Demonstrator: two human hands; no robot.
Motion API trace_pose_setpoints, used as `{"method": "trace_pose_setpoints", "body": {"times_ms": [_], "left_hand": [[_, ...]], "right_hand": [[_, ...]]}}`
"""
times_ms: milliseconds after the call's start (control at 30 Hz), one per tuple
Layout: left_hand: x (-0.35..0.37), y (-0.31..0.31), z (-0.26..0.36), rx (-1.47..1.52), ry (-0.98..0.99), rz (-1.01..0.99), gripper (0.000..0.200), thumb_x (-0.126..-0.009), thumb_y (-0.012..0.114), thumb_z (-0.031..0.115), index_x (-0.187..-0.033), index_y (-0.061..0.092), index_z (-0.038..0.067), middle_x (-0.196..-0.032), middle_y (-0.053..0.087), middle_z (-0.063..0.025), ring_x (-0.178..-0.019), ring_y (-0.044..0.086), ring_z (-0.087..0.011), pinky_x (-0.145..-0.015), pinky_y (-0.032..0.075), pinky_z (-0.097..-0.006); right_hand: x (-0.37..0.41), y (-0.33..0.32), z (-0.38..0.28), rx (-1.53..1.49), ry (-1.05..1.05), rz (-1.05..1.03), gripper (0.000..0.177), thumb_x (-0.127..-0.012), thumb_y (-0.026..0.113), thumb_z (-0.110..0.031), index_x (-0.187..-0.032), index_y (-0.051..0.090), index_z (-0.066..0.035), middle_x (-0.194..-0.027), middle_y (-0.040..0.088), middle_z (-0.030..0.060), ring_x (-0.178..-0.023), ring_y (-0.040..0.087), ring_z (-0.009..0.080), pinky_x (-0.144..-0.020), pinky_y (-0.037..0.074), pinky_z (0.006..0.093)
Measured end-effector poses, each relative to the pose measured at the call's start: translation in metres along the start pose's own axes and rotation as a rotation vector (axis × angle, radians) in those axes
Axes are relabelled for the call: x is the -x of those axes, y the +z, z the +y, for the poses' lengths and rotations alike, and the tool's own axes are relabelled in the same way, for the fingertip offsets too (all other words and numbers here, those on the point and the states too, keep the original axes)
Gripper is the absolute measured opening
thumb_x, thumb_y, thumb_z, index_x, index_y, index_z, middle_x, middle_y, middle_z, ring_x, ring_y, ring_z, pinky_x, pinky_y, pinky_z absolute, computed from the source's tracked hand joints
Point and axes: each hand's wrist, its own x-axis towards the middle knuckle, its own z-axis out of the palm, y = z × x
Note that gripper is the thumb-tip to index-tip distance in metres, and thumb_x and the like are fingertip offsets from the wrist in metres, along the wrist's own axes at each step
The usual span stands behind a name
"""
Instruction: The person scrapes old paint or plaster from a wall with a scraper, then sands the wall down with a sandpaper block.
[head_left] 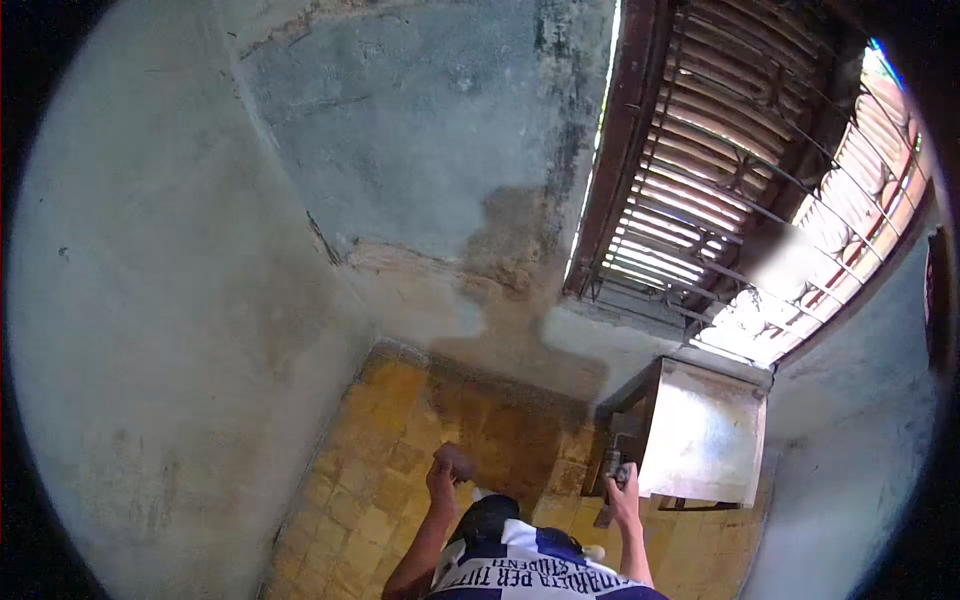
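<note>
My left hand is closed on a reddish-brown flat piece, which sticks out past the fingers over the tiled floor. On the other side of my body, my right hand is wrapped round a dark hand tool. Its grey end shows above the fist, and a brownish flat part hangs below it; the rest is hidden by the fingers. This hand is beside the pale table-like unit. Both hands are held low in front of my checked shirt.
Yellow tiles cover the floor. Ahead stands a blue-grey wall with cracked, stained plaster and a shadow of a person. A bare wall runs along the left. At upper right is a shuttered window behind an iron grille.
</note>
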Motion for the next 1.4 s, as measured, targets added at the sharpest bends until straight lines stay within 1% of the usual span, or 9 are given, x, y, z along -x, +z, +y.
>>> {"method": "trace_pose_setpoints", "body": {"times_ms": [67, 200, 300, 567, 767, 967, 1200, 1300, 1400], "left_hand": [[0.014, 0.005, 0.009, 0.016, 0.028, -0.049, 0.049, -0.085, 0.067, 0.032, -0.125, 0.053, 0.007, -0.106, 0.058, -0.0045, -0.094, 0.058, -0.0187, -0.074, 0.047, -0.0361], [0.026, -0.024, 0.012, -0.04, 0.127, -0.08, 0.049, -0.088, 0.065, 0.036, -0.126, 0.053, 0.008, -0.103, 0.058, -0.0028, -0.092, 0.058, -0.0153, -0.072, 0.046, -0.032], [0.045, -0.04, 0.036, -0.093, 0.134, -0.042, 0.05, -0.09, 0.062, 0.039, -0.129, 0.052, 0.009, -0.103, 0.058, -0.0026, -0.091, 0.057, -0.014, -0.071, 0.046, -0.0297], [0.01, -0.124, 0.073, -0.039, 0.191, 0.052, 0.051, -0.091, 0.06, 0.032, -0.133, 0.048, 0.006, -0.119, 0.055, -0.0066, -0.102, 0.056, -0.0195, -0.08, 0.047, -0.0345], [-0.033, -0.193, 0.118, -0.065, 0.184, 0.098, 0.051, -0.09, 0.062, 0.03, -0.133, 0.047, 0.007, -0.122, 0.053, -0.0073, -0.108, 0.054, -0.0214, -0.086, 0.047, -0.0373], [-0.091, -0.267, 0.134, -0.089, 0.101, 0.151, 0.056, -0.088, 0.065, 0.033, -0.134, 0.046, 0.006, -0.121, 0.054, -0.0068, -0.106, 0.056, -0.022, -0.085, 0.048, -0.0353], [-0.132, -0.281, 0.141, -0.049, 0.161, 0.151, 0.051, -0.09, 0.062, 0.03, -0.132, 0.048, 0.004, -0.119, 0.055, -0.0075, -0.106, 0.054, -0.0189, -0.085, 0.048, -0.0347], [-0.133, -0.264, 0.14, 0.0, 0.131, 0.281, 0.046, -0.092, 0.06, 0.026, -0.13, 0.049, 0.003, -0.119, 0.055, -0.0076, -0.108, 0.054, -0.0192, -0.087, 0.048, -0.0353], [-0.147, -0.253, 0.119, 0.074, 0.128, 0.37, 0.04, -0.092, 0.06, 0.025, -0.126, 0.052, 0.004, -0.118, 0.055, -0.0077, -0.105, 0.054, -0.0201, -0.085, 0.048, -0.0353]], "right_hand": [[0.016, -0.003, 0.075, -0.098, 0.106, 0.04, 0.023, -0.089, 0.06, -0.014, -0.104, 0.044, -0.005, -0.07, 0.049, 0.0022, -0.061, 0.051, 0.0124, -0.055, 0.044, 0.0274], [0.067, -0.02, 0.059, -0.388, 0.204, 0.036, 0.018, -0.091, 0.057, -0.012, -0.105, 0.047, -0.007, -0.071, 0.049, 0.0023, -0.058, 0.05, 0.0104, -0.051, 0.045, 0.0266], [0.097, -0.026, 0.072, -0.319, 0.295, -0.004, 0.013, -0.092, 0.059, -0.015, -0.091, 0.056, -0.003, -0.065, 0.055, 0.0027, -0.056, 0.054, 0.0106, -0.052, 0.045, 0.0262], [0.141, 0.001, 0.093, -0.25, 0.363, -0.033, 0.01, -0.09, 0.057, -0.013, -0.092, 0.054, -0.005, -0.067, 0.051, 0.0001, -0.056, 0.048, 0.0095, -0.054, 0.043, 0.0255], [0.1, 0.084, 0.018, 0.018, 0.228, -0.049, 0.013, -0.089, 0.057, -0.015, -0.093, 0.053, -0.003, -0.069, 0.052, 0.0023, -0.06, 0.05, 0.0101, -0.056, 0.042, 0.0262], [0.074, 0.167, -0.049, 0.389, 0.092, -0.181, 0.037, -0.072, 0.08, -0.019, -0.085, 0.051, -0.001, -0.068, 0.053, 0.01, -0.062, 0.048, 0.0187, -0.058, 0.043, 0.0344], [0.032, 0.187, -0.021, 0.482, 0.314, -0.355, 0.03, -0.077, 0.075, -0.025, -0.092, 0.057, -0.006, -0.07, 0.059, 0.0088, -0.065, 0.058, 0.0203, -0.06, 0.047, 0.0345], [-0.02, 0.2, -0.046, 0.235, 0.354, -0.519, 0.021, -0.082, 0.068, -0.01, -0.1, 0.057, -0.004, -0.073, 0.059, 0.0044, -0.067, 0.059, 0.0138, -0.059, 0.047, 0.0287], [-0.102, 0.238, -0.052, 0.65, 0.071, -0.775, 0.039, -0.08, 0.07, -0.022, -0.111, 0.057, -0.002, -0.079, 0.062, 0.0119, -0.074, 0.061, 0.0227, -0.069, 0.05, 0.0362]]}}
